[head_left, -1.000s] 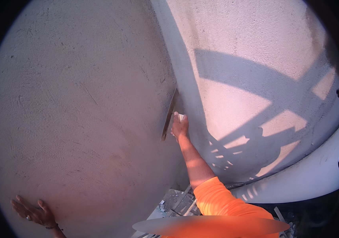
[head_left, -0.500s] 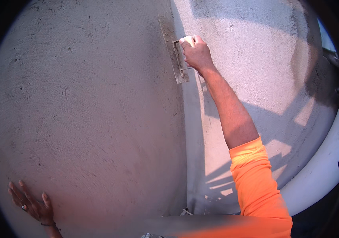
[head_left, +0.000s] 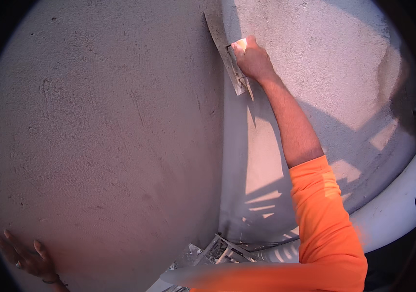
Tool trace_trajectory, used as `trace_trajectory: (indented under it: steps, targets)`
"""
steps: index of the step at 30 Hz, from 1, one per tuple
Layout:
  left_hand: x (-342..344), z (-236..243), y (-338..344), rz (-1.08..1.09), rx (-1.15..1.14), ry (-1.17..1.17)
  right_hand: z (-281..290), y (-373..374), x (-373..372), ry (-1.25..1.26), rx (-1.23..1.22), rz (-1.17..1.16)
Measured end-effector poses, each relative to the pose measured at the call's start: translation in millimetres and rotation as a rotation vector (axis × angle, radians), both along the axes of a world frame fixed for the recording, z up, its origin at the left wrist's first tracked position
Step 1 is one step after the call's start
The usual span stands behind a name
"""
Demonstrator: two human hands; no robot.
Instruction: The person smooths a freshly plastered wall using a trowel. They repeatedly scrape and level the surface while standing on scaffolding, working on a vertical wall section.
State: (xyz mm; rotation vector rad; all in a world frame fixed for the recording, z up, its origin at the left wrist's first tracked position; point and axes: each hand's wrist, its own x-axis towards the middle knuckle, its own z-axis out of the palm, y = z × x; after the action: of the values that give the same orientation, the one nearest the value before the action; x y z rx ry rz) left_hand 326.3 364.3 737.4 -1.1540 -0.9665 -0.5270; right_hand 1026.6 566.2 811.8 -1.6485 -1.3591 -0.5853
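Note:
Gripped in my right hand (head_left: 255, 61) is the handle of a plastering trowel (head_left: 221, 46) with a long, narrow steel blade. The blade stands nearly upright, tilted, at the inner corner where two plastered walls meet; whether its whole edge touches the plaster I cannot tell. Low on the left, my left hand (head_left: 27, 257) lies open against the grey left wall (head_left: 115, 126), fingers spread, a ring and a dark wrist cord on it. This wall has a rough, scratched surface with small pits. An orange sleeve covers my right upper arm.
The sunlit right wall (head_left: 315, 63) carries shadow bands and a darker damp-looking patch (head_left: 407, 97) at its far right. A thick white curved pipe-like form (head_left: 388, 209) runs along the lower right. At the corner's foot stands a frame of bars (head_left: 225, 250) among clutter.
The trowel in my right hand has tilted, and its lower end has swung to the right. The view has shifted, showing more of the frame below. My left hand stays flat on the wall.

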Motion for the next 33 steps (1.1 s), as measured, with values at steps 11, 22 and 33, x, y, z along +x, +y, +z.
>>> trace_trajectory:
  steps: [11,22,33]
  targets:
    - [16.2,0.7,4.4,0.0,0.036,0.041,-444.6,-69.9,-92.9,0.638,-0.352,0.096]
    - [10.6,-5.5,4.2,-0.032,0.012,0.031,-315.2,-91.7,-93.1,0.736,-0.065,0.329]
    - [14.8,3.0,-10.4,-0.038,-0.022,-0.136,152.4,-40.2,-2.0,0.228,0.323,0.215]
